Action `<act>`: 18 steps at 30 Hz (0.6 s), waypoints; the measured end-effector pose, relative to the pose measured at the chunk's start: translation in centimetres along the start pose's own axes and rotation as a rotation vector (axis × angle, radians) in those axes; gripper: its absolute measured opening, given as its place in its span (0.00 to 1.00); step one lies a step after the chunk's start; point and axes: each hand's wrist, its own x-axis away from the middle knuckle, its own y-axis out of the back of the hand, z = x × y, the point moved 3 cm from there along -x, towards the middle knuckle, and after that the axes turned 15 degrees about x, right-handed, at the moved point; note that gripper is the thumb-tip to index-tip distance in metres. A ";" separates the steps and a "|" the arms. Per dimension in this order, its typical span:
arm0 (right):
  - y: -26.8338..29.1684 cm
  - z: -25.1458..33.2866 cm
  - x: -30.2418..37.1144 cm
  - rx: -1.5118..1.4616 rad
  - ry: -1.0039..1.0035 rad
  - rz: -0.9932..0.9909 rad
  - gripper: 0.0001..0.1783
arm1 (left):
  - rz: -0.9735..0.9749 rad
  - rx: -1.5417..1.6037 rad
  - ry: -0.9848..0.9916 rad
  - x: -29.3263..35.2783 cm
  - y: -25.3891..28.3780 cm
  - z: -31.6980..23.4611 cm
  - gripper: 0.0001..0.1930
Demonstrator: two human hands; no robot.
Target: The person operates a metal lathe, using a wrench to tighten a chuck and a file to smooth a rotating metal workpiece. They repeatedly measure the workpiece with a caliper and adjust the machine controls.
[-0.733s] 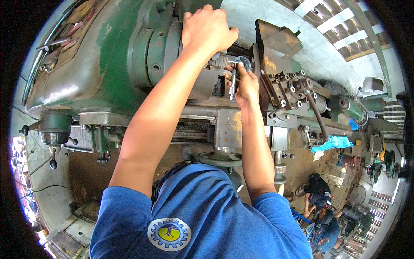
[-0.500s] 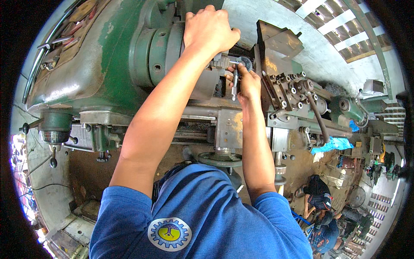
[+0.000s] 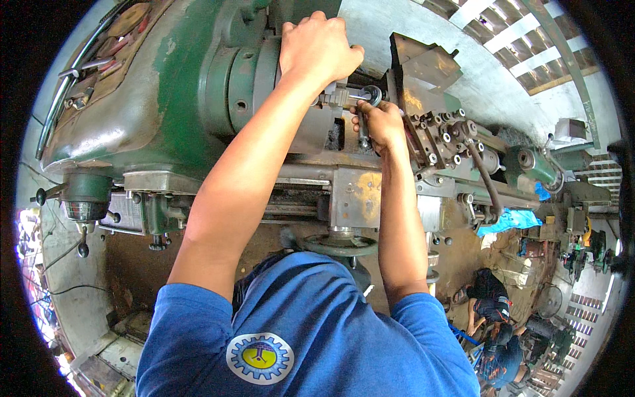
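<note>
My left hand (image 3: 321, 49) lies over the lathe chuck (image 3: 268, 69), its fingers curled over the far side with the tips hidden. Out of the chuck jaws (image 3: 338, 98) sticks a short silver workpiece (image 3: 357, 95). At its free end, my right hand (image 3: 383, 126) grips a micrometer (image 3: 376, 94). The rounded frame of the micrometer shows beyond my fingers, around or beside the workpiece; I cannot tell which. Its handle points down toward me, partly covered by my fingers.
Right of my right hand stands the tool post (image 3: 440, 139) with several bolts and a long lever (image 3: 488, 178). The green headstock (image 3: 139, 112) fills the left, tools lying on top. A handwheel (image 3: 340, 244) sits below my arms. Two people (image 3: 499, 357) crouch at lower right.
My right hand has shifted slightly right and turned, now covering more of the micrometer's handle. My left hand stays on the chuck, almost unmoved.
</note>
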 end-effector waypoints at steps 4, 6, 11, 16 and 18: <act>0.7 1.3 -0.5 0.603 0.042 -0.145 0.15 | -0.011 0.007 -0.007 0.0 0.1 0.1 0.25; 0.9 1.6 -0.7 0.705 0.044 -0.215 0.16 | 0.001 0.025 -0.012 0.0 -0.1 0.2 0.25; -0.4 0.3 0.4 0.632 0.218 -0.361 0.19 | -0.032 0.019 -0.024 0.0 -0.2 0.2 0.24; -1.3 -0.2 1.5 0.720 0.388 -0.514 0.17 | -0.019 0.017 -0.026 -0.1 -0.2 0.2 0.25; -0.8 0.6 0.9 0.737 0.332 -0.428 0.17 | -0.017 0.019 -0.021 -0.1 -0.1 0.2 0.25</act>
